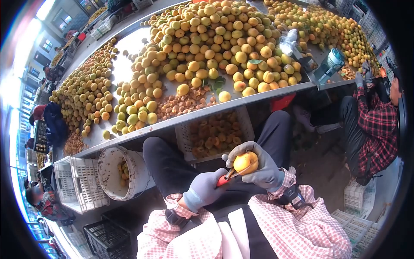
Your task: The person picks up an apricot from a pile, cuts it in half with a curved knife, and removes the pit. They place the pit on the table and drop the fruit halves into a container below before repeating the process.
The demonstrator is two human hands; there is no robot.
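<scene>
My right hand (264, 169), in a grey glove, is closed around a yellow-orange apricot (245, 163) above my lap. My gloved left hand (204, 188) grips a small knife by its red handle (222, 181). The knife's blade points up to the right and meets the lower left side of the apricot. Beyond my hands, between my knees, a white crate (180, 137) holds many halved apricots (217, 134).
A metal table (172, 121) bears a large heap of apricots (207, 43) and a pile of pits (183, 103). At left stand a white bucket (142, 166) and white crates (88, 183). A blue bottle (331, 64) is on the table. At right sits a person in a checked shirt (377, 125).
</scene>
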